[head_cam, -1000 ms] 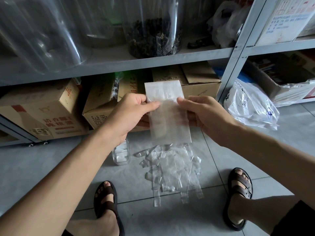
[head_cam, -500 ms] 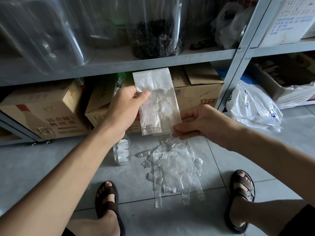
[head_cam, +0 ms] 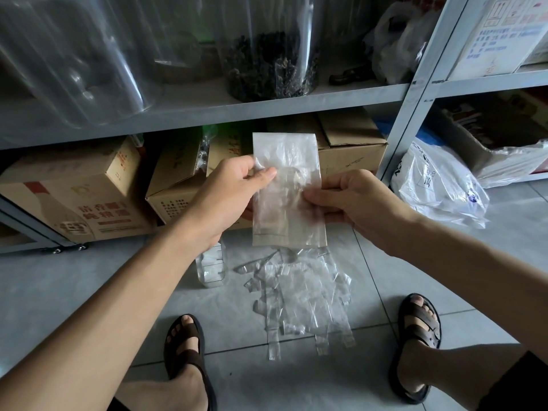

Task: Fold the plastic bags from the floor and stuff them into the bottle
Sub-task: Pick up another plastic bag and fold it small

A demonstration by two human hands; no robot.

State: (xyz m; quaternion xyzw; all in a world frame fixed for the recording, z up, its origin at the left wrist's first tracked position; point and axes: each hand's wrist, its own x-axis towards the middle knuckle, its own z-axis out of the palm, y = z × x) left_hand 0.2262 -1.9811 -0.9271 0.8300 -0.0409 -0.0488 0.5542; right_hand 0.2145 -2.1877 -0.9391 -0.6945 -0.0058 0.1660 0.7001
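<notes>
Item 1, surface: I log a floor [head_cam: 89, 292] of pale grey tiles with dark joints. My view looks down past two bare forearms to two feet in brown sandals [head_cam: 185, 345].

Item 2, room: a grey metal shelf rack [head_cam: 267, 111] stands along the far side. Clear jars [head_cam: 267, 54] sit on its board, and one of them holds dark contents. Cardboard boxes [head_cam: 74, 200] are stowed beneath it. A white sack [head_cam: 439, 185] slumps on the floor beside the rack's upright post, to the right.

Item 3, held plastic bag [head_cam: 287, 188]: clear, flat and oblong, held in the air in front of the boxes. Its long axis runs up and down in my view. One short edge points up toward the shelf board and the other hangs just above the pile.

Item 4, hands: the left hand [head_cam: 228, 194] pinches the bag's left edge between thumb and fingers. The right hand [head_cam: 355, 200] pinches the right edge slightly lower.

Item 5, pile of plastic bags [head_cam: 302, 295]: it lies loose on the floor between the feet, with strips trailing toward me.

Item 6, bottle [head_cam: 211, 266]: clear and upright on the floor, just left of the pile. Its top is hidden behind the left wrist.
</notes>
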